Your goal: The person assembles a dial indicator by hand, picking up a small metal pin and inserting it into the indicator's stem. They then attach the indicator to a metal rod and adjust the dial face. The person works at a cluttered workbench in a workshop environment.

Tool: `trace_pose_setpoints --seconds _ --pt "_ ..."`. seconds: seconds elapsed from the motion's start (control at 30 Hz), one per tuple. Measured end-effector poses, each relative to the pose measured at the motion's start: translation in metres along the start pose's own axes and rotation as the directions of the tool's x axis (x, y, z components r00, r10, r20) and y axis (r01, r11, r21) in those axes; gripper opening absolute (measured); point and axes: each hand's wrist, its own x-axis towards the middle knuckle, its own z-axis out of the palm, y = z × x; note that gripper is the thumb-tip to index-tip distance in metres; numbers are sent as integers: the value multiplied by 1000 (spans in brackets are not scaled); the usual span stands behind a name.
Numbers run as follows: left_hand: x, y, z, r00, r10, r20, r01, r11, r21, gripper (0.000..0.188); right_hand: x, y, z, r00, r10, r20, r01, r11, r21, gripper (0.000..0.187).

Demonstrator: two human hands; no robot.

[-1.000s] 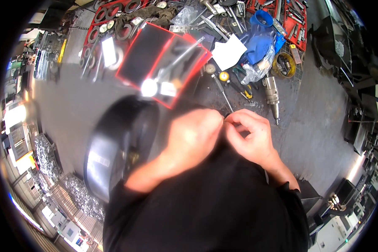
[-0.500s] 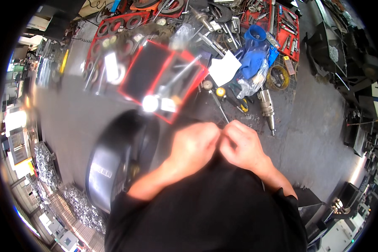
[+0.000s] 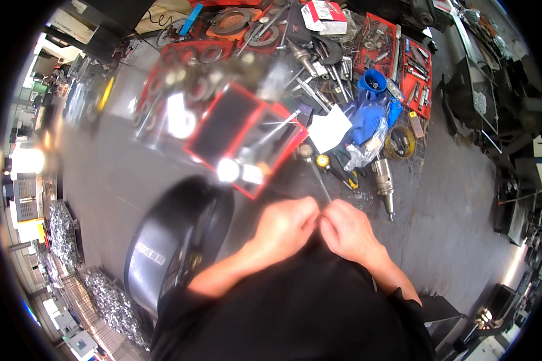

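My left hand (image 3: 288, 225) and my right hand (image 3: 347, 230) are held close together in front of my black shirt (image 3: 295, 301), fingertips nearly touching. Both have curled, closed fingers; whatever may be pinched between them is hidden. Just beyond them a slim rod-like tool (image 3: 321, 184) lies on the dark workbench (image 3: 427, 240), its near end reaching the hands in the picture. A small yellow-rimmed dial gauge (image 3: 323, 160) sits beside that tool. Right of these is a metal tool holder (image 3: 383, 180) with a pointed end.
A round black machine part or cover (image 3: 156, 246) stands left of my forearm. Ahead lie a blurred red-edged case (image 3: 226, 129), white paper (image 3: 329, 130), a blue cloth (image 3: 367, 117), a yellow round container (image 3: 400, 142) and red tool trays (image 3: 417, 75). Metal shavings (image 3: 111, 301) fill bins at lower left.
My view has tilted, so bench, tools and hands all sit lower in the picture. Both hands stay closed and together; no tool on the bench has visibly been moved.
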Motion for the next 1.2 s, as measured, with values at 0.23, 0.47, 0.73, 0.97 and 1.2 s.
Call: trace_pose_setpoints --seconds 0.23,0.47,0.73,0.97,1.2 --pt "2 -5 -2 1000 13 19 -10 985 -170 23 -3 3 2 994 67 -88 -53 986 156 10" --pt "-4 -10 6 995 -92 49 103 927 -361 19 -5 -2 3 977 207 -58 -187 950 249 7" --pt "0 -11 6 1000 -2 -4 1 979 -205 17 -7 1 3 969 241 -49 -218 935 280 8" --pt "-3 -14 5 981 -165 98 187 936 -298 19 -6 4 6 990 114 -81 -101 984 150 12" --pt "-7 -24 5 931 -278 237 364 765 -532 27 -2 -1 1 998 50 -31 -46 992 114 13"
